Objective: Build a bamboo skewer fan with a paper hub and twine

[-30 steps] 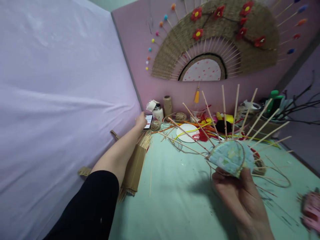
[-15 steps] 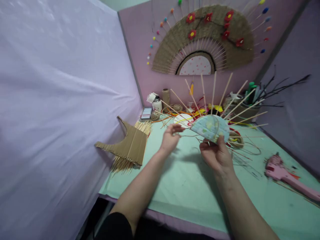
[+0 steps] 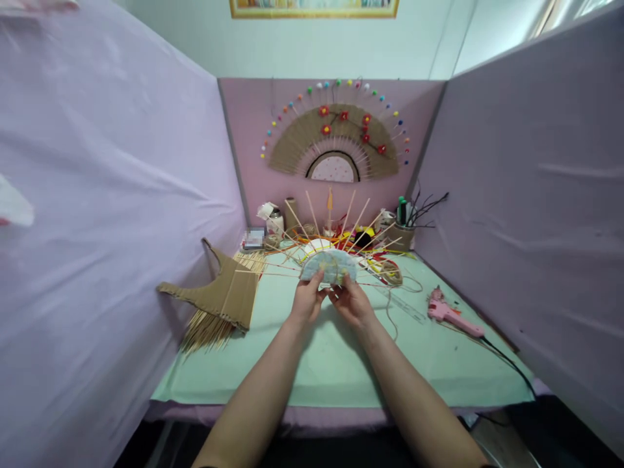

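Note:
Both my hands grip the lower edge of a half-round fan base (image 3: 329, 263), covered in pale blue patterned cloth, with thin wooden sticks fanning out from its curved edge. My left hand (image 3: 308, 300) pinches it left of the middle, thumb on the front face. On the other side my right hand (image 3: 351, 303) holds it the same way, close to the left. A thin cord (image 3: 390, 315) hangs to the right of the base and trails down toward the table. The fingers behind the base are partly hidden.
A cut cardboard piece (image 3: 229, 292) rests on a bundle of thin sticks (image 3: 205, 330) at the left. On the right lie a pink glue gun (image 3: 451, 313) and a clear ruler (image 3: 402, 305). Craft supplies line the back below a large decorated fan (image 3: 336, 140).
My left hand has moved from the cord at the left onto the base. The base is now level and lower, and the camera view has shifted.

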`<state>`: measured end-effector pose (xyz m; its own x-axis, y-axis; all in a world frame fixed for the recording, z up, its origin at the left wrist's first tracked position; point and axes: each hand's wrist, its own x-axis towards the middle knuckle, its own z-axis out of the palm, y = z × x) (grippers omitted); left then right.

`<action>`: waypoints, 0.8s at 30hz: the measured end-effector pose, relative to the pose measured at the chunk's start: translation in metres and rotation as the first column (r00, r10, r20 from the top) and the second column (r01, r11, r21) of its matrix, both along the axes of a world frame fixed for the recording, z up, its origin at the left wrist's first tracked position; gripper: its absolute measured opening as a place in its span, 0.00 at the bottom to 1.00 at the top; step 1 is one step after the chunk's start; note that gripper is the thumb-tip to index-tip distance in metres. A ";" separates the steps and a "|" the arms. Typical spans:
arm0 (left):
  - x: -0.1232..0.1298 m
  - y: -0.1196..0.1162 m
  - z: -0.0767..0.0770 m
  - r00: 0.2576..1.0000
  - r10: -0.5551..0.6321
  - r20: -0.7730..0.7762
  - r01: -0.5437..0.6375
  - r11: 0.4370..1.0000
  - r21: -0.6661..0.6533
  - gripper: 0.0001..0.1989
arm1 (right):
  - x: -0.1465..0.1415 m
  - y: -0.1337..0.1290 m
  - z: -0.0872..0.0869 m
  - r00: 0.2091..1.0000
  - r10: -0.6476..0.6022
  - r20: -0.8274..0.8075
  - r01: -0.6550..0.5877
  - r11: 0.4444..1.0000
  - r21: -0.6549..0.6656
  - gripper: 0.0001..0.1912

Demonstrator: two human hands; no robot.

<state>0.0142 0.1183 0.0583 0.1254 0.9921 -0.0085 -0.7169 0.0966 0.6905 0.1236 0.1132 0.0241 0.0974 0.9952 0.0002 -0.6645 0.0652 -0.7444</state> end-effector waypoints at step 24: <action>-0.001 0.000 0.000 0.983 0.156 -0.102 -0.154 0.988 0.030 0.24 | 0.225 -0.071 -0.005 -0.460 0.137 0.877 0.540 0.827 0.155 0.25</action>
